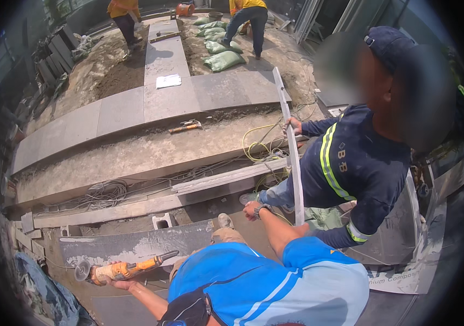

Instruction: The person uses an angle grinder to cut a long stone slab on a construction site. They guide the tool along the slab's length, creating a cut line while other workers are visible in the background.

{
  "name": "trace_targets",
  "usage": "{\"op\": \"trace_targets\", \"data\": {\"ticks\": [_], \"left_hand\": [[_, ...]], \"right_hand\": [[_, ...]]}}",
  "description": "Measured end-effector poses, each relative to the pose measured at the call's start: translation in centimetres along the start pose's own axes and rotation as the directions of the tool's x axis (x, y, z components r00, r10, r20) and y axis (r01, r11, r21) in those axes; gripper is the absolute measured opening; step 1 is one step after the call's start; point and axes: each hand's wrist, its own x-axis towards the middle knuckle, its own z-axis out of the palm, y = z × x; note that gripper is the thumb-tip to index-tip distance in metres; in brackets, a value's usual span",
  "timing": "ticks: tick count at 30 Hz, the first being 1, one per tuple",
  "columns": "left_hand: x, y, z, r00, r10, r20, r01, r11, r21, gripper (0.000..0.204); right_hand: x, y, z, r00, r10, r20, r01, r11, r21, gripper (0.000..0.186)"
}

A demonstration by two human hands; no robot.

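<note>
My left hand grips an orange angle grinder at the lower left, its disc pointing left over a grey, pale-streaked slab. My right hand, watch at the wrist, has curled fingers; what they hold, if anything, is unclear. A co-worker in a navy top stands close on my right, one hand gripping a long pale bar that passes just beside my right arm. A hammer lies beyond a cable coil.
Two other workers stand at the back near green sacks and a paved strip. Loose cables, long boards and a hollow block lie across the middle. Leaning panels stand at the upper left.
</note>
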Motion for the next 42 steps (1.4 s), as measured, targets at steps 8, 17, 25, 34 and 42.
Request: {"op": "trace_targets", "data": {"ticks": [8,17,25,34,42], "left_hand": [[-1.6,-0.6,0.9,1.000,0.012,-0.029,-0.014,0.998,-0.066,0.064],[-4.6,-2.2,0.3,0.971,-0.100,-0.218,0.074,0.990,-0.122,0.063],[-5.4,-5.3,-7.1,0.893,-0.261,-0.366,0.179,0.953,-0.243,0.060],[-3.3,-8.3,-11.9,0.813,-0.328,-0.481,0.128,0.907,-0.402,0.073],[6.2,-13.5,-22.0,0.836,-0.216,-0.505,0.188,0.976,-0.107,0.066]], "right_hand": [[-6.9,-14.3,6.2,0.840,-0.537,0.082,0.540,0.841,-0.023,0.053],[-19.6,-24.8,25.9,0.311,-0.511,0.802,0.948,0.225,-0.225,0.080],[-17.7,-22.5,37.7,0.538,-0.176,0.824,0.796,0.429,-0.428,0.119],[-11.6,-17.0,40.3,0.691,-0.091,0.717,0.643,0.529,-0.553,0.100],[-0.5,-14.4,43.8,0.561,-0.343,0.754,0.784,0.513,-0.350,0.097]]}}
